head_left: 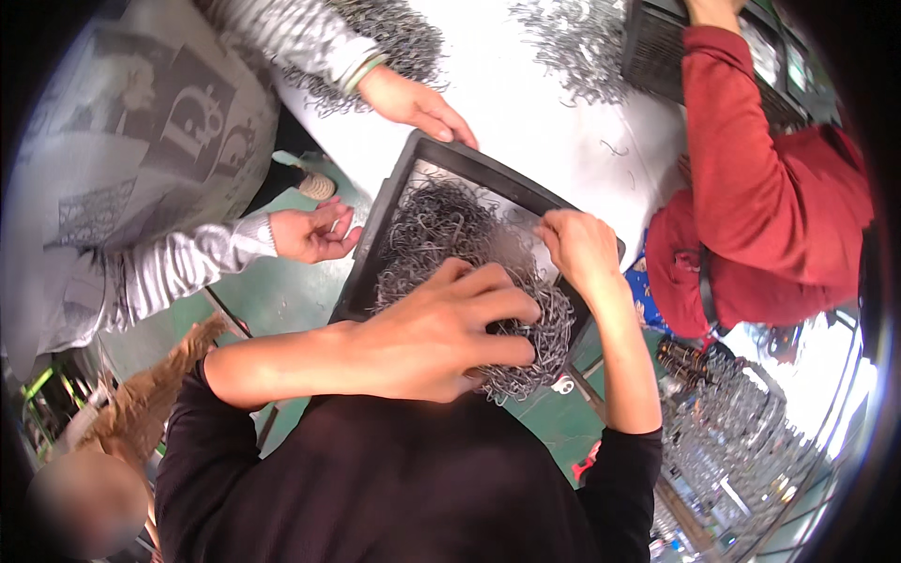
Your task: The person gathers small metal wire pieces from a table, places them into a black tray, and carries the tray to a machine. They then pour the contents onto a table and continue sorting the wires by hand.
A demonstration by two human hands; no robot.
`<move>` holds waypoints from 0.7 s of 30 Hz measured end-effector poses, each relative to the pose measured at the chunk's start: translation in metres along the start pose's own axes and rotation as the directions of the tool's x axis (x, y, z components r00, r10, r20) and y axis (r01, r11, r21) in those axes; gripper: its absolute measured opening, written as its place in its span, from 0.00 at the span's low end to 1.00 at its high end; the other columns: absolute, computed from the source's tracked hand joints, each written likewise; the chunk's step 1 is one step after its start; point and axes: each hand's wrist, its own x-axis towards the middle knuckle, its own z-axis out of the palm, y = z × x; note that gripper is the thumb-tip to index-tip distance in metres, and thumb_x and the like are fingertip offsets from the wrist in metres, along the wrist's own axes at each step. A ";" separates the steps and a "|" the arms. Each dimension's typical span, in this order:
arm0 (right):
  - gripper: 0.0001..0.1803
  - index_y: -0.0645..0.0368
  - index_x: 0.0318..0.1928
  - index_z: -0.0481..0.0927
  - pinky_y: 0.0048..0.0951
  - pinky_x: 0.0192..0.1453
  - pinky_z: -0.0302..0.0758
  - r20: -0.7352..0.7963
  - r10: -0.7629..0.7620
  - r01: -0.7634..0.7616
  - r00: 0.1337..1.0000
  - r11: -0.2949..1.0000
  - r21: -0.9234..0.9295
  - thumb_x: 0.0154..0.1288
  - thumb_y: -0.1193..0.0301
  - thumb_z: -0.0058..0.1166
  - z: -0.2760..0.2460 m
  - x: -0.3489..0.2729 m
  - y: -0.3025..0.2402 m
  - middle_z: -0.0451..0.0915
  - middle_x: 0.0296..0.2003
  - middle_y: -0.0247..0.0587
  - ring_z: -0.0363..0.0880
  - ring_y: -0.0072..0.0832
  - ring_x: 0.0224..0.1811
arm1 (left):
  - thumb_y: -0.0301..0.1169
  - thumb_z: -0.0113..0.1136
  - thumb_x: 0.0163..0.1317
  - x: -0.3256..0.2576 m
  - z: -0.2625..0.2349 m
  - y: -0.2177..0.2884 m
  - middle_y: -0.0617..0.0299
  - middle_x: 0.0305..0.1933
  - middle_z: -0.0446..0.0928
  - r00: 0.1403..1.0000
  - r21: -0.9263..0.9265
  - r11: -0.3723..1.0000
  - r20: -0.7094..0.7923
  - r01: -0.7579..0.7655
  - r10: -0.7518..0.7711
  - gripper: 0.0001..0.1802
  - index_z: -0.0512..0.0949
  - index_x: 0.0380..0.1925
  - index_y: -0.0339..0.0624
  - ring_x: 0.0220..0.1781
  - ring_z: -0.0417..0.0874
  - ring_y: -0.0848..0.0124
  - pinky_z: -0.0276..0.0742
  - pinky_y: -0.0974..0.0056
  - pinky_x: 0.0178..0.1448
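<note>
A black plastic tray is tilted in front of me, with a tangled heap of grey metal hooks inside. My left hand reaches across the near part of the tray, its fingers curled over a clump of hooks at the near right. That clump bulges over the tray's near edge. My right hand is beside the tray's right wall with its fingers curled in. Whatever its fingertips hold, if anything, is hidden.
A co-worker's hand touches the tray's far rim; their other hand is by its left wall. More hook piles lie on the white table. A red-sleeved person stands at right, near a black crate.
</note>
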 end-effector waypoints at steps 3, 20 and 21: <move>0.10 0.55 0.37 0.83 0.44 0.37 0.75 -0.091 0.152 -0.151 0.984 0.988 0.018 0.56 0.65 0.60 0.027 -0.035 0.028 0.81 0.29 0.45 0.80 0.47 0.34 | 0.22 0.68 0.31 0.020 -0.014 0.009 0.62 0.48 0.71 0.999 -0.048 0.999 0.039 0.025 -0.023 0.24 0.78 0.35 0.49 0.50 0.71 0.62 0.66 0.58 0.45; 0.30 0.64 0.56 0.69 0.26 0.43 0.73 0.145 0.593 -0.041 0.792 -0.185 0.982 0.47 0.80 0.52 0.149 -0.140 0.071 0.78 0.39 0.38 0.76 0.25 0.38 | 0.18 0.61 0.31 0.102 -0.051 0.089 0.58 0.47 0.74 0.992 0.028 0.999 -0.116 0.045 -0.041 0.26 0.76 0.39 0.31 0.49 0.74 0.72 0.65 0.69 0.58; 0.30 0.64 0.56 0.70 0.26 0.41 0.73 0.121 0.609 -0.016 0.784 -0.174 0.985 0.47 0.81 0.52 0.145 -0.140 0.067 0.78 0.38 0.37 0.76 0.25 0.37 | 0.18 0.61 0.31 0.106 -0.053 0.093 0.59 0.47 0.75 0.991 0.036 0.999 -0.128 0.041 -0.036 0.26 0.76 0.40 0.31 0.49 0.74 0.73 0.65 0.70 0.58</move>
